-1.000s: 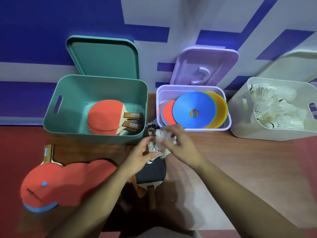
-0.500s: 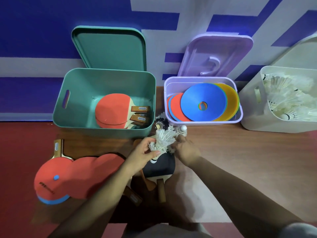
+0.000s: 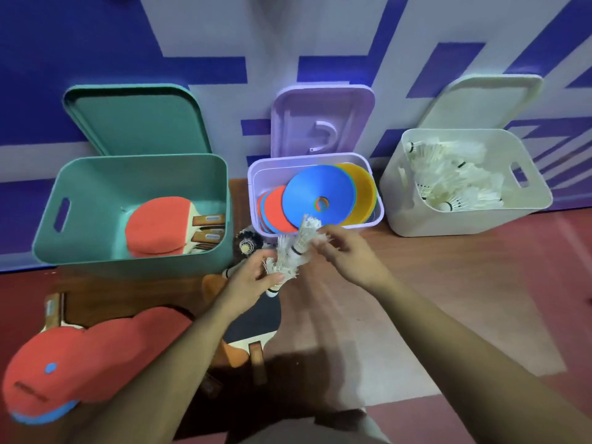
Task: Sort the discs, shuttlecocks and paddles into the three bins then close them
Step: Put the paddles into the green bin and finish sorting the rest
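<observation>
Right hand (image 3: 349,251) fingers are pinching a white feathered shuttlecock (image 3: 304,233), skirt aiming at the lilac plastic bin (image 3: 378,216); left hand (image 3: 253,283) fingers are curling round a white shuttlecock bunch (image 3: 283,267); red paddle (image 3: 64,373) print unreadable.

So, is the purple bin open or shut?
Open: the purple bin has no lid on. The lid leans on the wall behind it, and the discs inside show.

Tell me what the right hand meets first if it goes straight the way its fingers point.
The bunch of shuttlecocks that the left hand grips. The right hand points its fingertips left at the bunch and seems to touch it, though depth is unclear.
</observation>
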Available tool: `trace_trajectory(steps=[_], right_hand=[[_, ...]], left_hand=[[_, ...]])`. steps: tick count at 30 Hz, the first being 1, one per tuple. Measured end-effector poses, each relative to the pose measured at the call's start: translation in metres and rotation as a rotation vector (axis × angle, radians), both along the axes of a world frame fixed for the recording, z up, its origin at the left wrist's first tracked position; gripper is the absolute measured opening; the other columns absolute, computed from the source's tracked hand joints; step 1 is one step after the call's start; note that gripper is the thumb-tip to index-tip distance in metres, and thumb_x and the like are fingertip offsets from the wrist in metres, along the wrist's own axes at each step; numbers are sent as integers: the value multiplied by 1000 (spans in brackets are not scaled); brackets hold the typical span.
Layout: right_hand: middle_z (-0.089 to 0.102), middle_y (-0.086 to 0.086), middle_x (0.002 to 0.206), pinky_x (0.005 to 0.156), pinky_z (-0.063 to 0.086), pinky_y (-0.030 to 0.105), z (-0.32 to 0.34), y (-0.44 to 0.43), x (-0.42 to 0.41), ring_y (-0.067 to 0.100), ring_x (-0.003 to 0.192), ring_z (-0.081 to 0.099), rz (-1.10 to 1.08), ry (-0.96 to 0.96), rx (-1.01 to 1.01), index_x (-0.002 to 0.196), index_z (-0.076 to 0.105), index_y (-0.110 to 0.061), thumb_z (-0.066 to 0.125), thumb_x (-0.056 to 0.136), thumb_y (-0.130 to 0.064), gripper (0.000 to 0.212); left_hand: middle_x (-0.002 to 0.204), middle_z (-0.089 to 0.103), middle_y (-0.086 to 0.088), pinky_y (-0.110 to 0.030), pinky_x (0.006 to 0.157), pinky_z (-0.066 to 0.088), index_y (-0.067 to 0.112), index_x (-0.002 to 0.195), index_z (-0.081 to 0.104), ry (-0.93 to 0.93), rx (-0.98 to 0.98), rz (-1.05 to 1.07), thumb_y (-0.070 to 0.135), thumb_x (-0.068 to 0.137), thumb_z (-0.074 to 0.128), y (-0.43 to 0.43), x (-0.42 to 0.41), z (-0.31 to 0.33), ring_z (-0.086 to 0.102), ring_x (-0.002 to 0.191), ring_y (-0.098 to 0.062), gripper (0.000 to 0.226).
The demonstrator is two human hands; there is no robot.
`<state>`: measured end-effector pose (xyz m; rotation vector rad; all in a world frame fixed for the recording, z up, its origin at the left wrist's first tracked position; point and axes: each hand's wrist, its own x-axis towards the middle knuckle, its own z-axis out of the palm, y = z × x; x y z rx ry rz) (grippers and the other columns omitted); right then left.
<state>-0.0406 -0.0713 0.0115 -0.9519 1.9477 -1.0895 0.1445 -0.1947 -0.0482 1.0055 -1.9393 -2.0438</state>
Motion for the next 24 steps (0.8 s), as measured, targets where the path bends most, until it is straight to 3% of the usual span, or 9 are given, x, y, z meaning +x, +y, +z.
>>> trace_trajectory(steps=[2, 4, 7, 11, 14, 18, 21, 22, 24], right_hand=[[60, -1, 91, 78, 47, 22, 1, 6, -8, 5, 77, 58, 74, 72, 52, 104, 67, -15, 61, 95, -27, 16], [59, 2, 101, 86, 45, 18, 8, 15, -23, 4, 86, 55, 49, 80, 51, 106, 67, -15, 59, 96, -27, 18], [63, 9, 95, 83, 47, 25, 31, 35, -53, 4, 82, 54, 16, -72, -53, 99, 66, -10, 55, 98, -25, 19], [72, -4, 90, 76, 50, 20, 56, 63, -107, 6, 82, 67, 1, -98, -124, 96, 67, -18, 68, 91, -22, 7], [74, 2, 90, 81, 55, 35, 60, 83, -158, 15, 82, 70, -146, -34, -126, 94, 67, -12, 71, 86, -23, 14], [69, 18, 99, 82, 59, 40, 72, 113, -220, 21, 81, 69, -349, -223, -224, 105, 59, 1, 67, 90, -12, 21], [64, 10, 90, 81, 58, 41, 80, 133, -264, 25, 78, 68, -427, -182, -245, 106, 52, -10, 67, 90, -16, 23], [64, 7, 88, 79, 57, 40, 79, 138, -278, 26, 81, 68, -429, -102, -206, 103, 51, -15, 66, 91, -21, 20], [65, 1, 92, 70, 51, 33, 80, 147, -303, 23, 86, 66, -425, 19, -106, 98, 53, -22, 57, 95, -31, 10]], left_hand=[[117, 65, 3, -25, 89, 51, 27, 121, 52, 54, 34, 33, 2, 83, 70, 8, -19, 12, 64, 104, -8, 49], [117, 65, 0, -25, 86, 53, 27, 122, 47, 81, 36, 88, 0, 84, 69, 21, -40, 26, 66, 101, -10, 51], [100, 71, -7, -24, 71, 53, 15, 109, 47, 96, 20, 209, -1, 87, 65, 44, -81, 50, 69, 83, -10, 33], [81, 67, -1, -15, 52, 44, 13, 95, 56, 23, -90, 266, 18, 89, 68, 72, -146, 84, 59, 54, 1, 14], [89, 68, 7, -5, 67, 43, 13, 102, 66, 18, -222, 236, 26, 90, 66, 89, -199, 109, 59, 66, 11, 17], [100, 72, 0, -13, 79, 50, 9, 115, 62, 127, -76, -15, 4, 83, 72, 109, -271, 127, 67, 84, 2, 34], [114, 68, -5, -21, 92, 51, 10, 121, 60, 127, -154, -105, 4, 77, 78, 121, -324, 130, 65, 100, -6, 48], [116, 65, -3, -16, 94, 48, 11, 123, 60, 108, -222, -118, 8, 77, 79, 123, -341, 131, 63, 103, -7, 50], [113, 61, -1, -4, 83, 42, 12, 124, 58, 49, -414, -144, 15, 78, 79, 124, -372, 131, 58, 100, -10, 51]])
